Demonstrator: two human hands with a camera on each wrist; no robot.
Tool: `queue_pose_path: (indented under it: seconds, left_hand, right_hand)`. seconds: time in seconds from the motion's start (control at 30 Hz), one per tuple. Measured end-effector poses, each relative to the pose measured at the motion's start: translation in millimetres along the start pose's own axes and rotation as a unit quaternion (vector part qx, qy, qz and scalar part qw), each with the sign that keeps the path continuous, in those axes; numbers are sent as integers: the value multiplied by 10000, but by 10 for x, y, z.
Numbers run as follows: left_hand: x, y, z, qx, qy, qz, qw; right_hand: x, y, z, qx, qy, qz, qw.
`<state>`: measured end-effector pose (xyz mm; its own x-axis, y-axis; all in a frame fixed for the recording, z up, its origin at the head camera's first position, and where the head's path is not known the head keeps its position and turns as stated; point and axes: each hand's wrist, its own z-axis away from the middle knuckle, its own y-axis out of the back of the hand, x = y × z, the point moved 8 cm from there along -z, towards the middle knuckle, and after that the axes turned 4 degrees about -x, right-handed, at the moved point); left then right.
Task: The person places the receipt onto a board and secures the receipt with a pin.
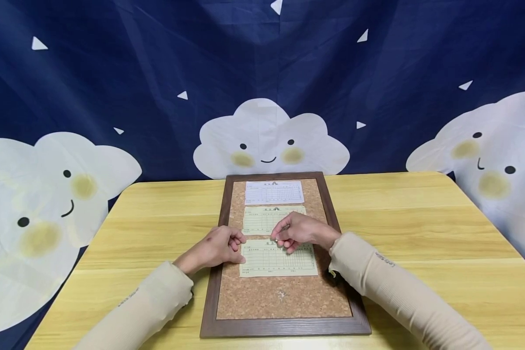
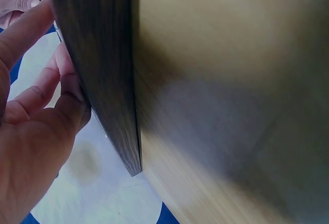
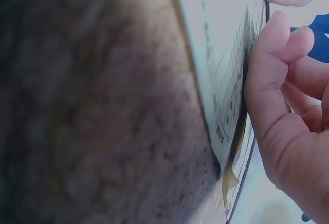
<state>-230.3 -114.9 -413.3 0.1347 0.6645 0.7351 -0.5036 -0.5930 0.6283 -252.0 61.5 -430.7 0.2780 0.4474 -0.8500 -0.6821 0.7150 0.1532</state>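
A framed cork board (image 1: 249,301) lies on the table with three printed paper slips in a column. The lowest, a pale green slip (image 1: 271,262), has my left hand (image 1: 216,248) at its left edge, thumb and fingertips touching there. At its top middle my right hand (image 1: 298,231) pinches a small shiny pin, mostly hidden by the fingertips. Above lie another pale green slip (image 1: 255,221), partly covered by the right hand, and a white slip (image 1: 273,194); each has a small pin at its top. In the right wrist view, the curled fingers (image 3: 267,85) are close over a slip (image 3: 218,70).
A small cluster of silvery pins (image 1: 282,295) lies on the cork below the lowest slip. The brown wooden frame (image 1: 284,327) borders the board. Wooden table top (image 1: 420,218) extends to both sides, with a dark blue cloud-print curtain (image 1: 262,58) behind.
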Motion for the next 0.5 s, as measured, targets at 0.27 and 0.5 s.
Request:
queue_pose_path:
  seconds: [0.27, 0.5]
  left_hand:
    - [6, 0, 2, -18, -63, -7, 10000]
    - [12, -5, 7, -10, -48, -4, 10000]
  right_hand:
    - [12, -5, -14, 91, -58, -27, 9999]
    - [8, -18, -9, 157, -38, 149, 9998]
